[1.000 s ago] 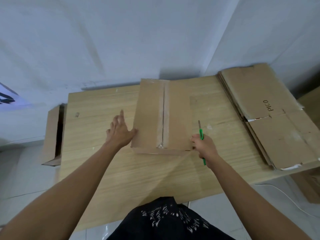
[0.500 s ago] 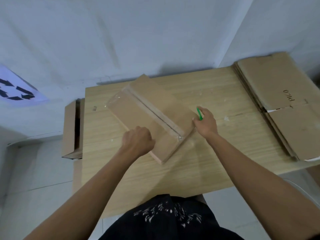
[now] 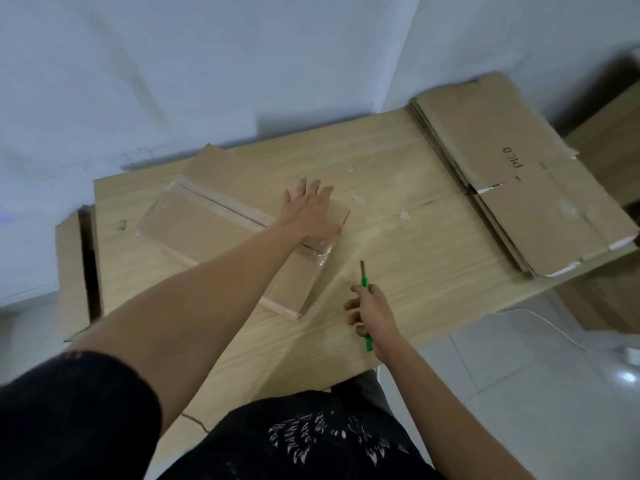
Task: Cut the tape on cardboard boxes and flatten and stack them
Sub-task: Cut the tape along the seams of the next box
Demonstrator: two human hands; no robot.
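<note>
Box point(image 3: 221, 233) lies skewed on counter point(image 3: 398, 209), taped seam up. Left hand point(image 3: 310, 209) flat on its right end, fingers straight and spread, likely pinning it for cut. Right hand point(image 3: 372, 311) fingers wrap green cutter point(image 3: 364, 282), blade aimed at taped end, apart. Flattened stack point(image 3: 512, 188) waits at right.

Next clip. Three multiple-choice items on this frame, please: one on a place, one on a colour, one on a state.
1. Where is the flattened stack? A right end of the table; B the floor; C under the table.
2. Handle colour of the cutter? A red; B green; C black.
3. The left hand is? A fisted in air; B flat on the taped box; C gripping the cutter.
Key: 1A, it lies at the right end; 2B, green shows above the right hand; 3B, it lies spread on the cardboard.
</note>
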